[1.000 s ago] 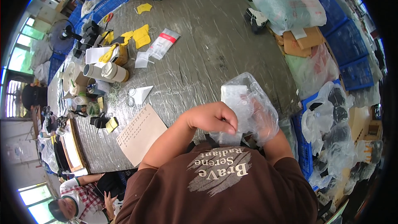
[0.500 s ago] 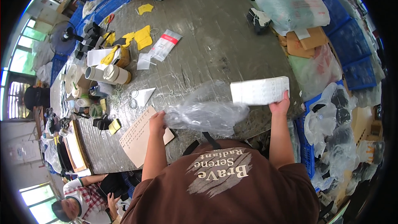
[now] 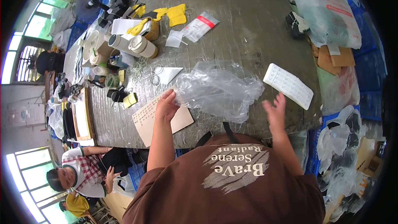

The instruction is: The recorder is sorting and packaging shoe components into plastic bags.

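Observation:
My left hand (image 3: 167,105) is closed on one end of a crumpled clear plastic bag (image 3: 226,89), which spreads over the table to the right. Beneath that hand lies a tan cardboard sheet (image 3: 146,120) with rows of dark marks; the forearm hides part of it. My right hand (image 3: 275,110) is empty, its fingers apart and slightly blurred, between the bag and a white pad of paper (image 3: 289,86) covered in small writing. The pad rests at an angle near the right side of the table, just beyond my fingertips.
Cups (image 3: 143,46), elastic rings and yellow pieces (image 3: 177,15) crowd the left of the table (image 3: 232,37). A flat packet (image 3: 200,26) lies farther back. Large stuffed plastic bags (image 3: 327,12) and blue crates (image 3: 370,72) line the right. A person (image 3: 85,166) sits at lower left.
My right hand has let go of the white pad, which now lies turned on the table. The clear bag is more spread out, still in my left hand. The whole view has shifted.

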